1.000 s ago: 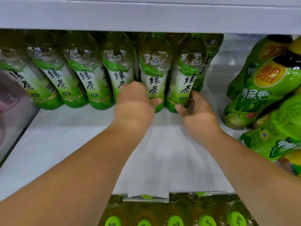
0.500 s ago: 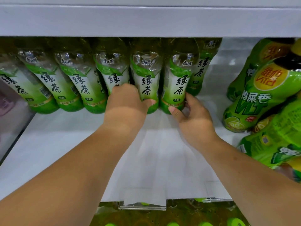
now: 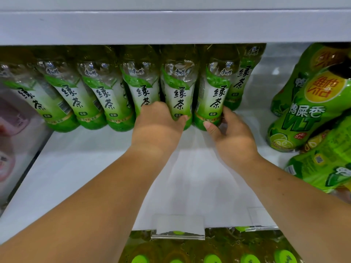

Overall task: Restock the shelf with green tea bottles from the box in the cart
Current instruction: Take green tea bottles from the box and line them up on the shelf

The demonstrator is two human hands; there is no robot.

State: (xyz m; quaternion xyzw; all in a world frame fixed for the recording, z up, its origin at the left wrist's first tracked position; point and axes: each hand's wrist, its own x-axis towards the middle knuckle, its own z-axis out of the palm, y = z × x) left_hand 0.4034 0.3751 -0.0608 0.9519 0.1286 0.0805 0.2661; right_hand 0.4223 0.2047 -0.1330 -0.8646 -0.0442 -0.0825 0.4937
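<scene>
Green tea bottles [image 3: 106, 95] of clear plastic with white and green labels stand in a row at the far part of the white shelf [image 3: 76, 168]. The left hand [image 3: 157, 128] grasps the middle bottle [image 3: 179, 95] near its base. The right hand [image 3: 233, 137] grasps the neighbour bottle [image 3: 216, 95] just to the right. Bright green plastic bottles with a lime picture [image 3: 303, 114] are at the right.

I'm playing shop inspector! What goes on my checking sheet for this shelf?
Surface: white shelf board.
Job's things: green tea bottles standing in a row at the back.
Clutter: lime drink bottles at right; pink packs at left.
Hands: left hand grips the fifth bottle near its base; right hand grips the sixth bottle near its base.
Cables: nothing seen.
Surroundings: upper shelf overhead; capped bottles below.
</scene>
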